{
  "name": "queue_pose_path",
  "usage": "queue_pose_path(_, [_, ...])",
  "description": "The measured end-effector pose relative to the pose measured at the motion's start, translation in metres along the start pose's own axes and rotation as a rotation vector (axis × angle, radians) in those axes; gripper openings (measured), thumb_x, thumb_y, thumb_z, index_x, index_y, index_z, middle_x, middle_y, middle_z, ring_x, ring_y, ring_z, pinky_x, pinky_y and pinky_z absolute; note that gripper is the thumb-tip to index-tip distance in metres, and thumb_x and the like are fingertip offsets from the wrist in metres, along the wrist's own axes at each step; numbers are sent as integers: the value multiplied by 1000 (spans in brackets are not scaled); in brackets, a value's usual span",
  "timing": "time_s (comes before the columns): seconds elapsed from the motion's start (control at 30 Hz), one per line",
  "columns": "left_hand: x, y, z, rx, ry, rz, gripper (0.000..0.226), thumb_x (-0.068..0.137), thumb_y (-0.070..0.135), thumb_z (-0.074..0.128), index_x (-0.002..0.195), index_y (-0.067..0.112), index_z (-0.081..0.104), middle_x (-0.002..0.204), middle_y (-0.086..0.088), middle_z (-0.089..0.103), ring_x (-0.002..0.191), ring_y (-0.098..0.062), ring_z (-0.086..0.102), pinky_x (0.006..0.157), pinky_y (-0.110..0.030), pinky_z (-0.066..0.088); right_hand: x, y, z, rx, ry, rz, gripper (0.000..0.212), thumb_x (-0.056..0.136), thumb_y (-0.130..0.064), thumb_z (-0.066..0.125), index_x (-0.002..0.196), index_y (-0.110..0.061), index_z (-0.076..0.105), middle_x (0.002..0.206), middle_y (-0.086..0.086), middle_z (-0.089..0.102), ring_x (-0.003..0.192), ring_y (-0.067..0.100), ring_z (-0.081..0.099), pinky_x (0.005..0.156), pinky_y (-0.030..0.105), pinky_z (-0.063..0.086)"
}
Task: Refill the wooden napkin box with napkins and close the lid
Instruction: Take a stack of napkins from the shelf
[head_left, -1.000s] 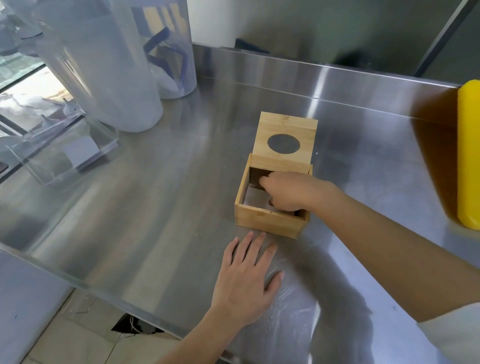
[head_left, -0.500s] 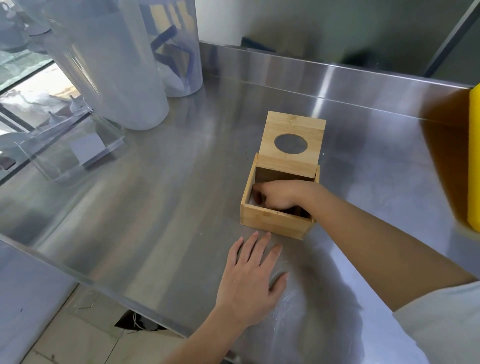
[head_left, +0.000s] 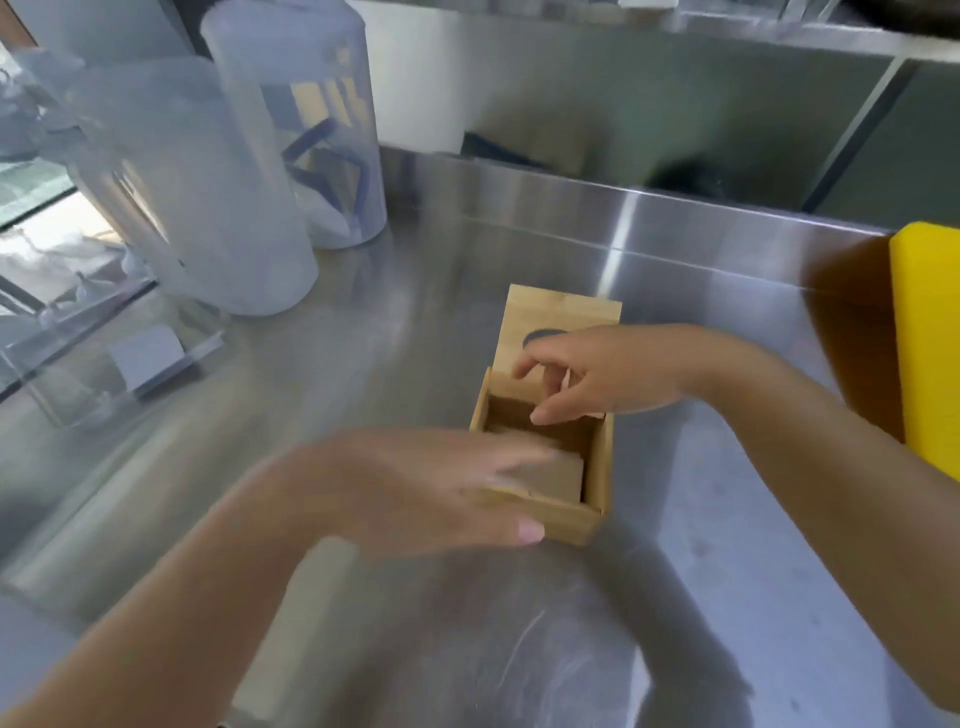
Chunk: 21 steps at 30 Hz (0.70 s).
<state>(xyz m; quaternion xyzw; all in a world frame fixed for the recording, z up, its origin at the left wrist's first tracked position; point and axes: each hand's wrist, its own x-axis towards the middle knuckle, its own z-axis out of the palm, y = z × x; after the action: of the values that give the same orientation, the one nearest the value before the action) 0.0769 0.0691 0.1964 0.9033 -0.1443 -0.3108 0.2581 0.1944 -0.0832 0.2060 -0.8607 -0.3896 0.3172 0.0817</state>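
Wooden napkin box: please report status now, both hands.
Left hand open, blurred, at the light wooden napkin box front. Right hand open above it. Round-holed wooden lid open. Nothing in the way.

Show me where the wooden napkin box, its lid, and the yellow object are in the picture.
wooden napkin box (head_left: 563, 517): head view, on its near front wall.
lid (head_left: 550, 312): head view, on the bare wood above the round hole.
yellow object (head_left: 930, 338): head view, on its flat face at the right edge.

No readable text, label, brand or number shows anywhere (the frame is blurred by motion); the small white card (head_left: 148, 358) inside the clear acrylic holder (head_left: 93, 364) looks blank from here.
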Motion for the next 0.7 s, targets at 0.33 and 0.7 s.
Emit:
queue_pose_path(0.33, [58,9,-213,-57,457,55,38,88,36,57,123,23,55,113,5,63,108,-8,56,87,-10,38,-8,32,-148,154,293,-50,40,86,-35,60,124,-29,48,98,-4,67,71,0,65,63,12,53])
queue_pose_path(0.7, [182,-4,-368,-516,869,197,5,89,16,58,91,12,61,96,-11,64,90,-23,60,82,-29,46,53,120,-279,263,862,83,21,91,-18,55,111,-11,56,96,9,66,80,20,65,78,38,54])
